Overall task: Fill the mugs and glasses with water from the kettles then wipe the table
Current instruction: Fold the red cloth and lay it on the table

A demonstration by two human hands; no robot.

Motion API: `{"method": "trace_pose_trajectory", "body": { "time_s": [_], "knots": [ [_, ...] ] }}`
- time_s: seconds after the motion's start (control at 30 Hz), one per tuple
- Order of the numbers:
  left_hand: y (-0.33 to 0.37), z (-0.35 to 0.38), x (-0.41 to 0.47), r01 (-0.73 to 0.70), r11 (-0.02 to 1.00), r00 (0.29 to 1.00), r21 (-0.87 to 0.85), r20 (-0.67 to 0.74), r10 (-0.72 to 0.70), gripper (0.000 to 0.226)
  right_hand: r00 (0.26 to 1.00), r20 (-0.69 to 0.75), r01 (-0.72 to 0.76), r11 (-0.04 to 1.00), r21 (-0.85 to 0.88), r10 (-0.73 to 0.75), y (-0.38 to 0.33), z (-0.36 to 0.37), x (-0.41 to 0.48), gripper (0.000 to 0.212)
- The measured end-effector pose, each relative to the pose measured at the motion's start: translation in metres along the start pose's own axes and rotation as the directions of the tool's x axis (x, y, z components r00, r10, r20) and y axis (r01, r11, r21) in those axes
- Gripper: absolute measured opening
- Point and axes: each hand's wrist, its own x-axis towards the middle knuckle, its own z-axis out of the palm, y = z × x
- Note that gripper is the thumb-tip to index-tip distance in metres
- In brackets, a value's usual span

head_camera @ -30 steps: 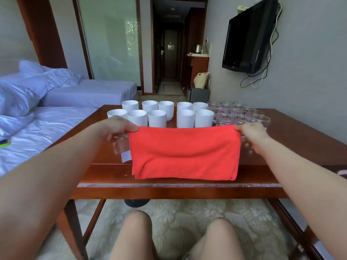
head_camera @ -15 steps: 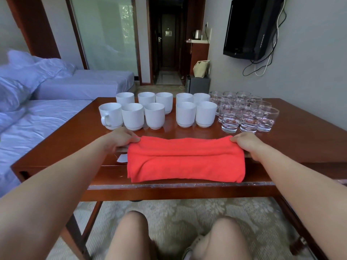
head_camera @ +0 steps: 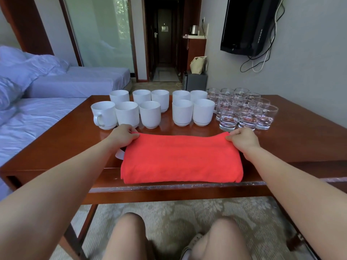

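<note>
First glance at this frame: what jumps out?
A folded red cloth lies at the near edge of the table, its far corners pinched by the left hand and the right hand. Behind it stand the white mugs, with the glasses clustered to their right.

A bed [head_camera: 43,117] lies left; a television [head_camera: 246,25] hangs above a bag [head_camera: 198,65].
</note>
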Motion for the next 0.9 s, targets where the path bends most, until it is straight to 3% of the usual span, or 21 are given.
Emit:
{"method": "trace_pose_trajectory", "body": {
  "time_s": [0.07,0.17,0.27,0.37,0.47,0.57,0.67,0.77,0.9],
  "knots": [
    [-0.001,0.0,0.001,-0.018,1.0,1.0,-0.001,0.005,0.018,0.003,0.999,-0.011,-0.041,0.988,0.146,0.043,0.0,0.002,0.001,0.02],
    [-0.003,-0.001,0.004,-0.022,1.0,1.0,-0.014,0.014,0.022,0.003,0.978,0.087,-0.206,0.942,0.266,0.189,0.003,0.003,0.009,0.02],
    [-0.002,0.001,0.006,-0.01,0.998,1.0,-0.056,0.017,0.011,0.004,0.965,0.157,-0.236,0.959,0.16,0.211,0.0,0.001,0.01,0.011],
    [0.001,0.003,0.007,-0.003,0.996,1.0,-0.09,0.026,0.006,0.01,0.975,0.155,-0.175,0.98,0.096,0.159,-0.002,0.001,0.012,0.023],
    [0.003,0.002,0.005,0.049,0.991,0.991,-0.123,0.131,-0.032,0.014,0.974,0.189,-0.115,0.992,-0.049,0.122,-0.004,0.004,0.01,0.036],
    [0.006,-0.003,0.005,0.038,0.999,0.967,-0.025,0.251,-0.03,0.016,0.975,0.201,-0.068,0.986,-0.154,0.098,-0.008,0.004,0.008,0.039],
    [0.01,-0.008,0.005,0.058,0.998,0.955,-0.02,0.291,-0.05,0.008,0.959,0.271,-0.051,0.994,-0.1,0.076,-0.012,0.004,0.006,0.03],
    [0.009,-0.014,0.003,0.116,0.974,0.954,-0.195,0.296,-0.054,0.011,0.954,0.3,-0.013,0.999,-0.03,0.021,-0.016,0.003,0.0,0.006],
    [0.014,-0.021,0.0,0.184,0.893,0.97,-0.411,0.224,-0.097,0.016,0.966,0.256,-0.102,0.964,0.245,0.037,-0.025,-0.006,-0.003,0.015]
  ]
}}
